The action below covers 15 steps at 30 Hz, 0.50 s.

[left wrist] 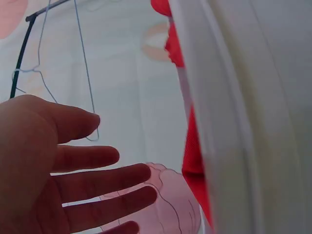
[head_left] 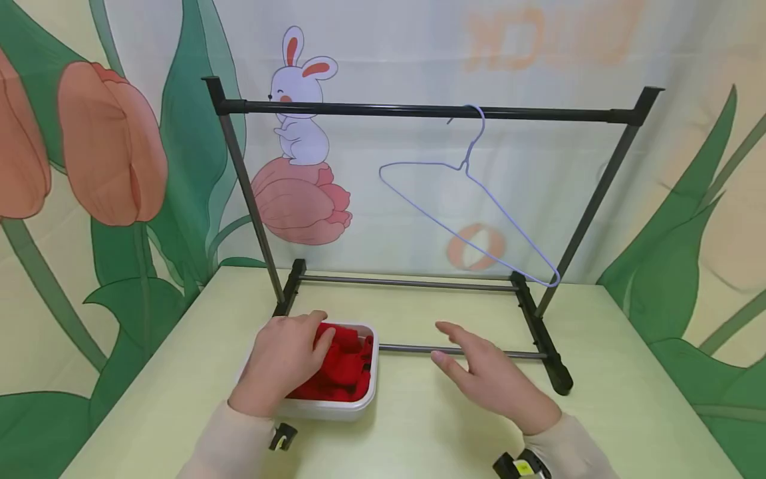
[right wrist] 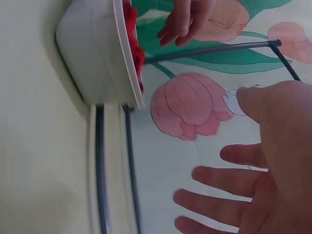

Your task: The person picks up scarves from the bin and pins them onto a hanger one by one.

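Red cloth (head_left: 340, 366) lies bunched in a white plastic tub (head_left: 335, 411) on the table. Over the tub's left part hovers my left hand (head_left: 281, 356), fingers spread and relaxed; the left wrist view shows the hand (left wrist: 92, 180) apart from the cloth, holding nothing. My right hand (head_left: 487, 372) is held above the table right of the tub, its fingers extended and empty in the right wrist view. A lavender wire hanger (head_left: 421, 211) hangs by its hook from the black rail (head_left: 371, 110) of a garment rack, right of the rail's middle.
The rack's feet (head_left: 541, 339) and lower bars (head_left: 407, 283) stand on the pale table (head_left: 419, 426) behind the hands. A printed curtain (head_left: 383, 53) with tulips and a rabbit hangs behind. Part of the tub stands in front of the rack's lower front bar.
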### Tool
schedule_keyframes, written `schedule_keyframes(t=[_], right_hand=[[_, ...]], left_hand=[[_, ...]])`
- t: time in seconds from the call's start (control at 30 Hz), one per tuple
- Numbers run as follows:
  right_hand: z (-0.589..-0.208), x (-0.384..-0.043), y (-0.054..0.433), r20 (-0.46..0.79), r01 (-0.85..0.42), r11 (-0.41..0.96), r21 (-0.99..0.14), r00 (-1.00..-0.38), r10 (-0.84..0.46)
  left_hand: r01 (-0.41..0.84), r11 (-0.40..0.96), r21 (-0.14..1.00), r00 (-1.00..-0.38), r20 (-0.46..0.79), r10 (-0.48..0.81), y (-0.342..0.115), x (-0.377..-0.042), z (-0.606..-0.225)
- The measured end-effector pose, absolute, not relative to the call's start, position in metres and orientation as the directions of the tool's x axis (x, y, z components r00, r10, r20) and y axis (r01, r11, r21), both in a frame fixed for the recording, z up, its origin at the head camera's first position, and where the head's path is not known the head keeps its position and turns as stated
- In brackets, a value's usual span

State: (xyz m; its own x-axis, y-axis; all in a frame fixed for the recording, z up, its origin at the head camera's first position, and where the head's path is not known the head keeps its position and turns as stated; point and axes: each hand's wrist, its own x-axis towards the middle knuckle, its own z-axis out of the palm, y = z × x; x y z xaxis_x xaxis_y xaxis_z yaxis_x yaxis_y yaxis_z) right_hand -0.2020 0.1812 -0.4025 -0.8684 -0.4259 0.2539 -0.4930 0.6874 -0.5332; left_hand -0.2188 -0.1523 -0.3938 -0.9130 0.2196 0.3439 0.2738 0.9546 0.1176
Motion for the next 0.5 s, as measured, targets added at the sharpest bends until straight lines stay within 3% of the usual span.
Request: schedule_keyframes(t=[0.27,0.5], right_hand=[[-0.436,-0.218,0.135,0.091,-0.238,0.384,-0.892,-0.927,-0.363],[-0.462,-0.223,0.095,-0.002,-0.060,0.204,-0.977,-0.957,-0.292]], left_hand=[[0.201,0.976,0.082,-0.946,0.275,0.171,-0.166,-0.227,-0.405],[0.154,0.987,0.050,-0.971,0.190,0.142,-0.166,-0.231,-0.425]])
